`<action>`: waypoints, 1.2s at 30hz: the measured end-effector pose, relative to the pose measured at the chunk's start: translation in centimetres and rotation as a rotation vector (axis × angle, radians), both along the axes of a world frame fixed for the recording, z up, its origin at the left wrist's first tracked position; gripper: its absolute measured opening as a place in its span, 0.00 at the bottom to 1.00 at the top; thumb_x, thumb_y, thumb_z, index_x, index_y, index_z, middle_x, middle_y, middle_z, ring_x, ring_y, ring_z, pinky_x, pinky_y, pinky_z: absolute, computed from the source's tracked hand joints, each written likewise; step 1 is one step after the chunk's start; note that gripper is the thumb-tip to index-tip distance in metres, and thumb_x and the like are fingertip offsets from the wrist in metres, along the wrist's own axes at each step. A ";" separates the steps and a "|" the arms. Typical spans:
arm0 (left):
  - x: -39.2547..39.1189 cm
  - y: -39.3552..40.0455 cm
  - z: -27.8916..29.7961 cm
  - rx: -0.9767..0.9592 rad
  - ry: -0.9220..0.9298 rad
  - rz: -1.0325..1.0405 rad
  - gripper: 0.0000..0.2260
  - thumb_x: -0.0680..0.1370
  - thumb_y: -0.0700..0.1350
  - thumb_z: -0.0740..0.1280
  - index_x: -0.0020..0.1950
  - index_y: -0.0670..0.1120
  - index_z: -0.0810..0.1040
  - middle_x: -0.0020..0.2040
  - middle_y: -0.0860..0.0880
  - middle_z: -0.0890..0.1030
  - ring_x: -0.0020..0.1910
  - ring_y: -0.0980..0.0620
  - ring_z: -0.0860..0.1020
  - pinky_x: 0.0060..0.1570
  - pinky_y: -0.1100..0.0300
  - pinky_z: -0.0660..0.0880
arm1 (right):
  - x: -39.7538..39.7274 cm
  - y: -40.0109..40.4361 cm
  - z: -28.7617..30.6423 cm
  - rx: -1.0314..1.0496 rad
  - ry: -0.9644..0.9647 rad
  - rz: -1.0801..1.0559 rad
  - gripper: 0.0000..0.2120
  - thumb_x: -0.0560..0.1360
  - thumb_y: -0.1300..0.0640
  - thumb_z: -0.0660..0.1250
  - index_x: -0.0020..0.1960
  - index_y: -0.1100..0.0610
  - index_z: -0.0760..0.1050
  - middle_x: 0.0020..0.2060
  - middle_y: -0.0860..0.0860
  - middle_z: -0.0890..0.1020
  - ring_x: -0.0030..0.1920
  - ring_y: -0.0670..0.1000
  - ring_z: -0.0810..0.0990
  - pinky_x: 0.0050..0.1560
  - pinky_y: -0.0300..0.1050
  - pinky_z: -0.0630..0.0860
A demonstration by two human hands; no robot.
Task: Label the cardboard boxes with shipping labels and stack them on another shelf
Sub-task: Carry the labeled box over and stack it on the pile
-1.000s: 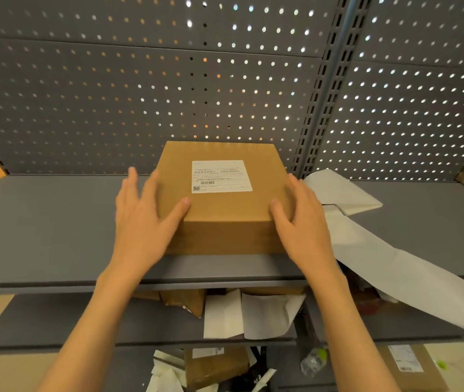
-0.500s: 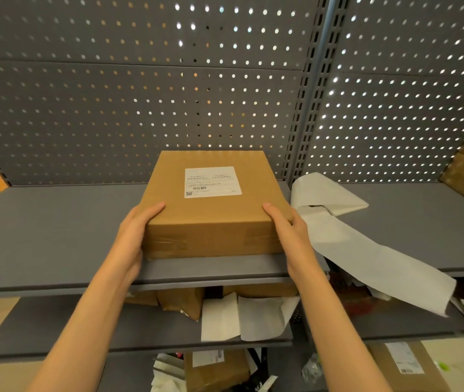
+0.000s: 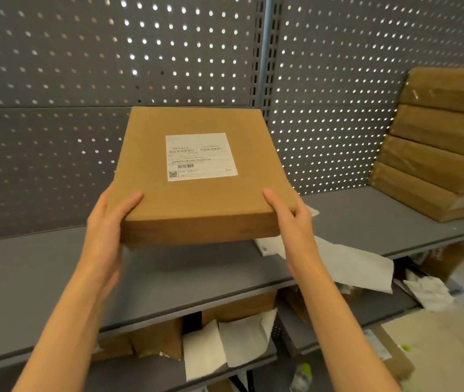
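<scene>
— Why are both hands on that flat brown cardboard box (image 3: 197, 176), one at each near corner?

— It's wide and thin, so I'd guess a grip at two corners keeps it level. The left hand (image 3: 106, 222) wraps the near left corner, thumb lying on the lid and the fingers hidden beneath. The right hand (image 3: 290, 219) does the same at the near right corner. Both are curled round the box, neither one spread.

— Is the box resting on anything?

— No. It hangs clear above the grey metal shelf (image 3: 168, 273), its far edge tipped up toward the grey perforated back panel (image 3: 83, 80).

— And the white printed shipping label (image 3: 201, 156)?

— Stuck flat on the lid, near the middle, facing up. So the labelling of this box looks done; what's left, I think, is stacking it.

— Where would it go?

— Likely onto the stack of brown cardboard boxes (image 3: 440, 142), to the right of the held box and well apart from it. They lie flat, one on another, against the back panel.

— What's the white paper strip (image 3: 347, 264)?

— It lies below and right of the held box, trailing over the shelf's front edge. Probably spent label backing, though I can't be sure.
</scene>
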State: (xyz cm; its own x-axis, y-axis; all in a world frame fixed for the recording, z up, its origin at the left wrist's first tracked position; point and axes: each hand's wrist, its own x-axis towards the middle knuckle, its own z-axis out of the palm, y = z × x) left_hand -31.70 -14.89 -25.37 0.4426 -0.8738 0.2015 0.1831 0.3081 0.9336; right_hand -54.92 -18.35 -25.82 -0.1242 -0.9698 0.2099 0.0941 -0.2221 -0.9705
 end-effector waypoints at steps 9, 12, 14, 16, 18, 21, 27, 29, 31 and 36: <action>-7.5 -3.9 3.5 -0.134 -0.027 -0.235 0.18 0.73 0.48 0.69 0.62 0.51 0.76 0.53 0.57 0.81 0.49 0.59 0.77 0.44 0.61 0.69 | -7.9 1.6 3.4 -0.144 0.002 -0.267 0.27 0.73 0.46 0.67 0.71 0.49 0.67 0.60 0.44 0.77 0.59 0.43 0.75 0.55 0.37 0.72; -11.4 -4.4 4.2 -0.147 -0.047 -0.317 0.19 0.73 0.49 0.68 0.64 0.52 0.75 0.52 0.57 0.80 0.46 0.60 0.77 0.40 0.61 0.68 | -11.6 2.6 3.9 -0.146 -0.001 -0.341 0.28 0.72 0.46 0.67 0.71 0.49 0.67 0.60 0.44 0.77 0.60 0.44 0.75 0.61 0.43 0.72; -14.0 -4.5 4.6 -0.147 -0.069 -0.367 0.21 0.72 0.52 0.68 0.65 0.53 0.74 0.54 0.57 0.80 0.47 0.59 0.76 0.40 0.60 0.69 | -14.1 3.2 4.1 -0.146 -0.005 -0.381 0.30 0.71 0.44 0.68 0.71 0.49 0.67 0.61 0.44 0.77 0.61 0.46 0.75 0.63 0.47 0.73; -16.7 -4.6 4.9 -0.149 -0.079 -0.404 0.21 0.72 0.53 0.68 0.65 0.54 0.74 0.56 0.56 0.80 0.49 0.58 0.77 0.43 0.59 0.70 | -16.7 3.9 4.3 -0.144 -0.011 -0.419 0.32 0.70 0.43 0.68 0.71 0.49 0.67 0.62 0.44 0.76 0.62 0.46 0.74 0.62 0.46 0.73; -19.4 -4.6 5.2 -0.151 -0.081 -0.426 0.22 0.70 0.54 0.68 0.64 0.54 0.74 0.58 0.54 0.79 0.52 0.55 0.76 0.46 0.57 0.70 | -19.4 4.3 4.5 -0.143 -0.001 -0.460 0.31 0.71 0.43 0.68 0.72 0.49 0.66 0.62 0.44 0.75 0.61 0.45 0.73 0.59 0.42 0.72; -23.5 -4.4 5.6 -0.165 -0.071 -0.449 0.23 0.68 0.55 0.68 0.63 0.55 0.74 0.56 0.55 0.79 0.50 0.55 0.76 0.43 0.57 0.69 | -23.2 4.7 5.0 -0.151 0.008 -0.479 0.30 0.72 0.44 0.67 0.72 0.49 0.65 0.61 0.43 0.75 0.60 0.44 0.73 0.56 0.38 0.72; -30.8 -4.7 6.7 -0.208 -0.041 -0.429 0.23 0.71 0.52 0.68 0.66 0.50 0.74 0.52 0.56 0.80 0.46 0.58 0.77 0.41 0.61 0.69 | -30.4 4.4 6.9 -0.193 0.047 -0.442 0.31 0.71 0.43 0.66 0.72 0.49 0.64 0.57 0.39 0.75 0.59 0.41 0.73 0.57 0.36 0.71; -32.7 -4.8 7.2 -0.222 -0.026 -0.408 0.19 0.74 0.49 0.67 0.65 0.48 0.74 0.50 0.55 0.80 0.45 0.56 0.77 0.41 0.59 0.70 | -32.5 4.0 7.6 -0.206 0.072 -0.425 0.33 0.69 0.41 0.67 0.72 0.49 0.65 0.59 0.42 0.76 0.60 0.43 0.73 0.61 0.40 0.71; -34.4 -5.0 7.7 -0.230 -0.014 -0.380 0.17 0.75 0.49 0.66 0.63 0.49 0.75 0.49 0.55 0.80 0.45 0.54 0.77 0.40 0.56 0.71 | -34.2 3.5 8.4 -0.219 0.086 -0.404 0.36 0.67 0.38 0.69 0.72 0.48 0.65 0.60 0.43 0.76 0.61 0.44 0.74 0.62 0.43 0.72; -37.6 -5.6 9.3 -0.272 -0.004 -0.336 0.12 0.76 0.48 0.65 0.59 0.52 0.77 0.45 0.58 0.81 0.42 0.59 0.78 0.34 0.66 0.75 | -37.7 2.4 10.3 -0.251 0.077 -0.361 0.37 0.66 0.38 0.70 0.71 0.49 0.66 0.61 0.45 0.76 0.60 0.43 0.75 0.60 0.40 0.73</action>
State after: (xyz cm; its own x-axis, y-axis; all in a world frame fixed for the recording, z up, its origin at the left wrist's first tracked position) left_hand -69.34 -20.52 -16.10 0.1414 -0.8841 0.4455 0.3121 0.4668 0.8274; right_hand -92.59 -15.96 -15.57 -0.4207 -0.7850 0.4547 -0.1029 -0.4566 -0.8837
